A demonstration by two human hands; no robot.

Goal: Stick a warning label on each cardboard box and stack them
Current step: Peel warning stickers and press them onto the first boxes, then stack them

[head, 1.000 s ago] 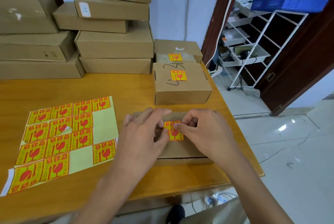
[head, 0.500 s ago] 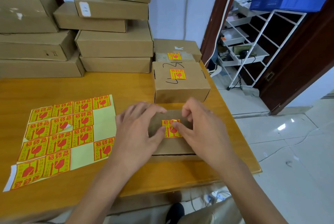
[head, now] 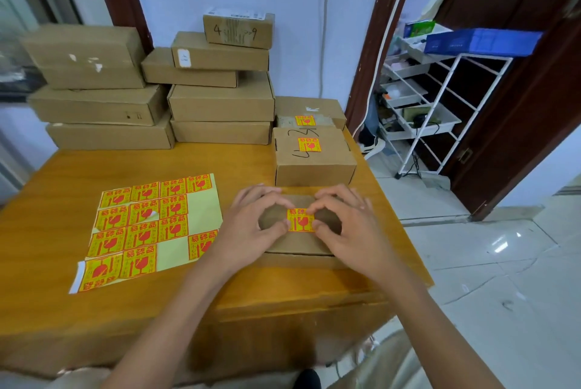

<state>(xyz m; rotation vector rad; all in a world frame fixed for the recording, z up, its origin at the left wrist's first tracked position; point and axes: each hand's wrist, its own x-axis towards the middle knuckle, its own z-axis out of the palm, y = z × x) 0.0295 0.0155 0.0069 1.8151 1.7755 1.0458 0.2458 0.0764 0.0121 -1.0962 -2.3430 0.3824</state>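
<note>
A yellow-and-red warning label [head: 301, 220] lies flat atop the near flat cardboard box [head: 298, 242].

Bare forearms, no sleeves; light khaki trousers [head: 393, 366], dark shoe [head: 306, 380].

Label sheet [head: 151, 225] on the wooden table [head: 63, 310]: yellow stickers with red Chinese heading 易碎品 plus red broken-glass and arrow symbols; smaller print on them too blurred to read. Right of the sheet, a flat box [head: 298, 241] carries one such warning label [head: 301, 220], 易碎品 legible at its top. Behind that box, a taller box [head: 314, 159] has the same sticker [head: 309, 144] and black handwritten scrawl, roughly "4 34", unclear. Behind it another box [head: 311, 112] bears the same sticker [head: 305, 120], text too small. Up behind the sheet, the top box of the stack [head: 239, 30] has handwritten "4" and "9", middle digits unreadable, and a white shipping label, illegible.
</note>
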